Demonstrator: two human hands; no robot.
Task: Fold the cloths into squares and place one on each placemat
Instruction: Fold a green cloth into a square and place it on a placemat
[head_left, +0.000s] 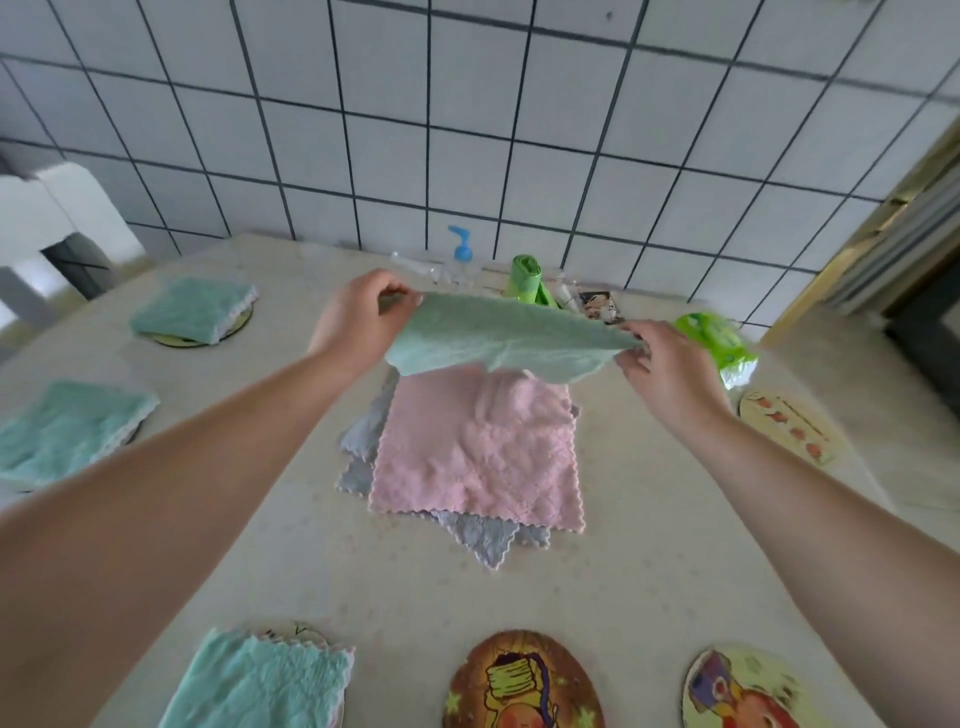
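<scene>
folded cloths (195, 310) 3 | bare placemats (522, 680) 3 | stack — perhaps 3 | left hand (353, 319), right hand (667, 371) pinch green cloth (498, 338)

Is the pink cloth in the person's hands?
No, both hands, left hand and right hand, hold up the green cloth, while the pink cloth lies flat on the table.

A pale green fleecy cloth (498, 338) is held stretched above a beige table (363, 597), pinched at one corner by the left hand (353, 317) and at the other by the right hand (665, 369). Beneath it, a pink square cloth (478, 457) is laid over grey scalloped cloths (483, 540). Three folded teal cloths are seen on placemats at the left; round illustrated placemats (524, 680) lie bare at the near edge.
</scene>
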